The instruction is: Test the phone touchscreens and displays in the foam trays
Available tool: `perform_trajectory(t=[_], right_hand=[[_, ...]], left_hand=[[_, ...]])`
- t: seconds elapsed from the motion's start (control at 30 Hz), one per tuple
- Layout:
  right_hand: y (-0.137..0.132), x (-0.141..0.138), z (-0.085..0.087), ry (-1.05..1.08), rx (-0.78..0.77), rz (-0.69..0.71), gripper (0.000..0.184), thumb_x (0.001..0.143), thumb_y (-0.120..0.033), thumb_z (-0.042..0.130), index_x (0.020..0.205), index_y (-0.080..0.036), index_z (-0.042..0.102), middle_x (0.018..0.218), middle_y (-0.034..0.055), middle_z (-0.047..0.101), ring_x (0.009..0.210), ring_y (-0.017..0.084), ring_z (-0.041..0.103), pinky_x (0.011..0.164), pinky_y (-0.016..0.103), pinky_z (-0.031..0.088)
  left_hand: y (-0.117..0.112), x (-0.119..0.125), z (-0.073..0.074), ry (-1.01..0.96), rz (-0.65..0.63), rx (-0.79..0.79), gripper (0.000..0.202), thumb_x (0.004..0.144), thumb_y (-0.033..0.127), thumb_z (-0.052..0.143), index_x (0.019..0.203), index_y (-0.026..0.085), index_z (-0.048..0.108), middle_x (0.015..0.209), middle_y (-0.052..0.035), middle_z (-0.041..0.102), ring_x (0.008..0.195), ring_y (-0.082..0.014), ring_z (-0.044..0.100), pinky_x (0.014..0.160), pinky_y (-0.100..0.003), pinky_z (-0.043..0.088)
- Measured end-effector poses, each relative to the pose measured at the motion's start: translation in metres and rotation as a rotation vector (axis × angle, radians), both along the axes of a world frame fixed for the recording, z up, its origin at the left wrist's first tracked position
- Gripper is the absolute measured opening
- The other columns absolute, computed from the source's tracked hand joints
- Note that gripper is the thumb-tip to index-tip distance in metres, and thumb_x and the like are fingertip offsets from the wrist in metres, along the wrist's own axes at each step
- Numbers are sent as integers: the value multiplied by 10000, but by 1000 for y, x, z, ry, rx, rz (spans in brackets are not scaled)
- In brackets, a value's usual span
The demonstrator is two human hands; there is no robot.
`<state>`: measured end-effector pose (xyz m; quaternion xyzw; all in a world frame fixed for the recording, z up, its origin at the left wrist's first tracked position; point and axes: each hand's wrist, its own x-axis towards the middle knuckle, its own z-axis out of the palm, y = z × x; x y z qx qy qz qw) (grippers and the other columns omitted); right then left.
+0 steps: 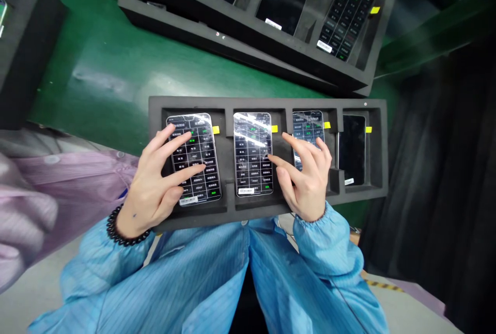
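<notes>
A black foam tray (pixel 267 102) lies before me with phones set in its compartments. My left hand (pixel 157 181) is spread over the leftmost phone (pixel 211 181), its index finger at the screen and other fingertips on or just above it. My right hand (pixel 308 179) is open, with one fingertip at the right edge of the second phone (pixel 251 168); the rest of the hand covers part of the third phone (pixel 310 119). Both lit screens beside my fingers show a grid of labels, some green. A fourth phone (pixel 352 148) at the right has a dark screen.
Another foam tray (pixel 240 26) with several phones lies farther back on the green tabletop (pixel 116 75). A dark foam block (pixel 27 49) stands at the left. A pink sleeve (pixel 77 184) of another person reaches in at the left. Dark curtain-like fabric (pixel 422 168) hangs at the right.
</notes>
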<state>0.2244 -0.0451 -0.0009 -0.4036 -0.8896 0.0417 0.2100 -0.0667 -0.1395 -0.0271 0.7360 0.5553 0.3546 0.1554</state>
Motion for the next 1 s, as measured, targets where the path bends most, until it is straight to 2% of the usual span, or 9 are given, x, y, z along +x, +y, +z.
perform_trajectory(t=[0.17, 0.4, 0.5, 0.6, 0.67, 0.77, 0.83, 0.9, 1.0], right_hand=[[1, 2, 0, -18, -26, 4, 297, 1021, -266, 490, 1064, -249, 783, 1419, 74, 642, 1258, 270, 599, 1189, 560, 349], [2, -1, -1, -80, -93, -3, 301, 1010, -296, 524, 1225, -287, 734, 1513, 56, 571, 1293, 298, 574, 1201, 588, 325], [1, 3, 4, 8, -67, -7, 335, 1009, -287, 512, 1282, -295, 707, 1503, 56, 577, 1288, 300, 591, 1196, 574, 343], [4, 28, 11, 136, -18, -180, 395, 1026, -308, 465, 1371, -296, 658, 1477, 64, 598, 1311, 319, 588, 1160, 559, 399], [6, 57, 13, 187, 7, -406, 422, 1046, -336, 416, 1383, -253, 656, 1450, 93, 620, 1350, 338, 564, 1148, 548, 413], [8, 108, 5, 143, 109, -578, 510, 1040, -448, 407, 1420, -186, 626, 1398, 167, 652, 1332, 394, 583, 1135, 561, 413], [8, 133, -2, 128, -19, -721, 541, 1028, -469, 428, 1471, -192, 568, 1415, 190, 633, 1320, 434, 585, 1095, 602, 443], [6, 144, -8, 109, -167, -779, 549, 1033, -464, 395, 1502, -207, 523, 1382, 186, 657, 1308, 448, 592, 1089, 648, 440], [4, 142, -7, 79, -262, -803, 561, 1034, -467, 335, 1521, -232, 485, 1343, 152, 687, 1314, 449, 585, 1094, 701, 413]], left_hand=[[1, -2, 2, 68, -17, -11, 464, 1069, 435, 280, 1291, 305, 667, 1671, -4, 318, 1577, -300, 247, 1274, -613, 266], [3, -2, 0, 187, -34, -61, 494, 1053, 477, 304, 1479, 342, 514, 1711, -38, 204, 1598, -345, 156, 1267, -677, 204], [4, 1, 1, 216, -28, -83, 501, 1052, 475, 322, 1528, 368, 437, 1726, -21, 146, 1601, -349, 143, 1275, -665, 180], [-5, 4, 5, 112, 169, -39, 565, 1048, 528, 296, 1568, 321, 380, 1705, -67, 198, 1578, -336, 224, 1288, -600, 210], [-18, 5, 7, 5, 406, -60, 585, 1041, 535, 326, 1545, 253, 415, 1616, -125, 364, 1497, -308, 379, 1258, -544, 306], [-44, 4, 5, -128, 665, -237, 546, 1035, 515, 358, 1477, 215, 470, 1263, -133, 651, 1104, -238, 667, 997, -447, 548], [-58, 3, 1, -239, 736, -476, 557, 1015, 567, 384, 1444, 231, 498, 1106, -107, 708, 904, -225, 707, 816, -405, 589], [-65, 2, -3, -380, 753, -669, 625, 974, 658, 407, 1407, 223, 528, 1113, -117, 718, 903, -244, 721, 767, -397, 600], [-62, 3, -3, -600, 734, -752, 684, 954, 715, 363, 1403, 218, 501, 1036, -112, 744, 930, -259, 738, 775, -401, 627]])
